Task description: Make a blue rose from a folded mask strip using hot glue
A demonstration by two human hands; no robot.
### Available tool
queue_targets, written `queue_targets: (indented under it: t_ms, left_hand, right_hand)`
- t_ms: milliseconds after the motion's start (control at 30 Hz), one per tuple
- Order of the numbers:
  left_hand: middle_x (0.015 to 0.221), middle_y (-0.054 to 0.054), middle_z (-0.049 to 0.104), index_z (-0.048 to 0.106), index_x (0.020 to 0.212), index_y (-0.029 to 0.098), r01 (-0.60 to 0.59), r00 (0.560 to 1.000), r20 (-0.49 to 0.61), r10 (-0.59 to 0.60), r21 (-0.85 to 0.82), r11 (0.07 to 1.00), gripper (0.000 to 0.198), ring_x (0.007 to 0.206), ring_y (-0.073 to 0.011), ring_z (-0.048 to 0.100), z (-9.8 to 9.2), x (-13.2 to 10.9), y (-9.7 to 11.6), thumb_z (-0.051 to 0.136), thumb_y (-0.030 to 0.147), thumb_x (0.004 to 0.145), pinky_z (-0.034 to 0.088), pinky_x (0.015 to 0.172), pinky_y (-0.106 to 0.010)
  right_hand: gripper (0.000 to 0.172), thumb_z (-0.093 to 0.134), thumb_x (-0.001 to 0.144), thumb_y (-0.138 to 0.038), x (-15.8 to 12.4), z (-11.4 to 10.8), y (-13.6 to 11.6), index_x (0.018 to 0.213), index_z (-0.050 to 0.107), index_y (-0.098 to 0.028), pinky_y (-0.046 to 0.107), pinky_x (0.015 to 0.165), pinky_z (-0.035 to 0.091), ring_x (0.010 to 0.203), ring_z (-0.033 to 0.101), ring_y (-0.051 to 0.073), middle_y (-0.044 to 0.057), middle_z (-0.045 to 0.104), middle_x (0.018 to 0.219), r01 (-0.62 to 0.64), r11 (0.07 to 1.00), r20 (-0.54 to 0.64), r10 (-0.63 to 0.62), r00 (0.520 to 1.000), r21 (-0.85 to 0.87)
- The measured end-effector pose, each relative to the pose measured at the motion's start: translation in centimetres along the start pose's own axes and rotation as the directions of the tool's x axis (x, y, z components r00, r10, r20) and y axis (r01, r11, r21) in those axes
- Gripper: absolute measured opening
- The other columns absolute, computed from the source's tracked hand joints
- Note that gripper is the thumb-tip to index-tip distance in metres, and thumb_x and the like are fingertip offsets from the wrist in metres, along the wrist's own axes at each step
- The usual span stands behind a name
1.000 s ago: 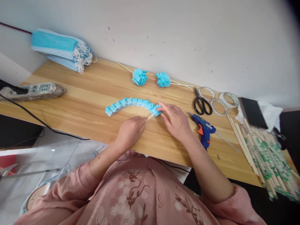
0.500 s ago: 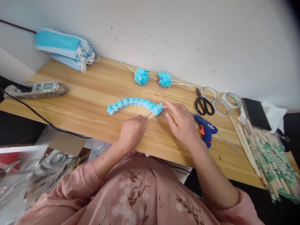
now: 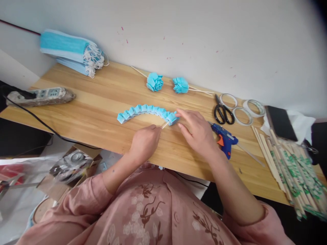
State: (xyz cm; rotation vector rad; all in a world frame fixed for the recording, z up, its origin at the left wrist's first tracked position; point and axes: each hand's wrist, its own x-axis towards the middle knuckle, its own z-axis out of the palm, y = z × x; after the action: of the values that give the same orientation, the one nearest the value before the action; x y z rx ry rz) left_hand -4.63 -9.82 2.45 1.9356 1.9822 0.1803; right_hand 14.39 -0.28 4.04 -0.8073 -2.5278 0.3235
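A curved strip of folded blue petals (image 3: pixel 143 110) lies on the wooden table (image 3: pixel 97 112). My left hand (image 3: pixel 144 143) is closed, pinching a thin wooden stick (image 3: pixel 165 125) whose tip meets the strip's right end. The fingertips of my right hand (image 3: pixel 198 131) pinch that same right end of the strip, where it is rolled a little around the stick.
Two finished blue flowers on sticks (image 3: pixel 154 81) (image 3: pixel 181 85) lie by the wall. A blue glue gun (image 3: pixel 224 139), black scissors (image 3: pixel 222 112), tape rolls (image 3: pixel 241 114) and packed chopsticks (image 3: pixel 291 168) sit right. A stack of face masks (image 3: pixel 73 52) and a power strip (image 3: pixel 41 96) sit left.
Both hands stay at the strip's right end; my right fingers have shifted slightly on the roll. The view has drifted a little, and clutter under the table has come into sight.
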Motion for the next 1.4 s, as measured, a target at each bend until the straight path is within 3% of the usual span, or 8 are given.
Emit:
queue_targets:
  t_ms: [133,233,433,600,867,1233,1400]
  left_hand:
    - [0.102,-0.011,0.071,0.07,0.107,0.016,0.01,1.0,0.003,-0.01,-0.021,1.0,0.036,0.094,-0.0255,0.068,0.0,0.0,0.0,0.034,0.021,0.105,0.049,0.075,-0.031]
    - [0.103,-0.011,0.071,0.07,0.109,0.016,0.013,1.0,-0.005,-0.013,-0.034,0.999,0.037,0.095,-0.0255,0.068,0.1,0.0,0.0,0.034,0.022,0.105,0.05,0.077,-0.032]
    - [0.103,-0.011,0.071,0.07,0.111,0.016,0.045,0.999,0.012,-0.045,0.01,0.999,0.035,0.096,-0.0272,0.068,-0.1,-0.2,0.2,0.036,0.022,0.104,0.049,0.073,-0.033]
    - [0.106,-0.01,0.07,0.069,0.114,0.019,0.064,0.997,-0.041,-0.064,0.003,0.998,0.033,0.092,-0.0248,0.067,0.1,-0.4,0.4,0.039,0.023,0.102,0.048,0.069,-0.031]
    - [0.102,-0.009,0.072,0.069,0.108,0.017,-0.001,0.998,-0.067,0.003,0.038,0.999,0.037,0.093,-0.0243,0.069,0.8,-0.4,-0.2,0.032,0.022,0.107,0.05,0.073,-0.03]
    - [0.104,-0.012,0.071,0.065,0.112,0.013,-0.029,0.998,0.064,0.024,0.075,0.997,0.03,0.096,-0.0278,0.07,-0.3,-0.4,0.1,0.037,0.015,0.104,0.054,0.078,-0.034]
    - [0.104,-0.011,0.071,0.066,0.109,0.013,-0.031,0.998,0.059,0.028,0.06,0.998,0.032,0.096,-0.0265,0.07,0.0,-0.5,-0.1,0.034,0.013,0.104,0.056,0.082,-0.034]
  right_hand:
    - [0.058,0.054,0.097,-0.017,2.0,0.3,1.0,0.154,0.045,-0.029,0.056,0.111,0.047,0.128,0.059,0.03,0.009,0.07,0.132,0.086,0.996,0.178,-0.08,0.981,-0.028]
    - [0.061,0.057,0.095,-0.016,2.8,0.7,1.8,0.154,0.044,-0.027,0.055,0.108,0.049,0.127,0.059,0.031,0.011,0.07,0.131,0.122,0.992,0.242,-0.111,0.964,-0.032]
    - [0.059,0.06,0.094,-0.018,3.6,1.2,2.5,0.152,0.047,-0.025,0.052,0.103,0.051,0.12,0.061,0.031,0.011,0.071,0.125,0.164,0.986,0.281,-0.147,0.948,-0.037]
    - [0.059,0.062,0.093,-0.019,4.1,1.0,2.7,0.15,0.049,-0.026,0.049,0.101,0.051,0.115,0.064,0.03,0.01,0.071,0.123,0.179,0.983,0.32,-0.158,0.934,-0.036]
    - [0.061,0.065,0.09,-0.017,4.7,0.9,2.8,0.149,0.051,-0.027,0.049,0.1,0.051,0.113,0.065,0.03,0.007,0.074,0.12,0.193,0.981,0.335,-0.179,0.925,-0.01]
    - [0.065,0.073,0.086,-0.021,6.1,0.7,3.0,0.148,0.054,-0.029,0.047,0.098,0.052,0.109,0.067,0.029,0.007,0.075,0.116,0.23,0.973,0.4,-0.218,0.89,0.02]
    - [0.066,0.072,0.087,-0.02,6.6,0.4,2.7,0.15,0.054,-0.029,0.045,0.098,0.051,0.11,0.067,0.028,0.007,0.076,0.116,0.209,0.977,0.432,-0.205,0.878,0.038]
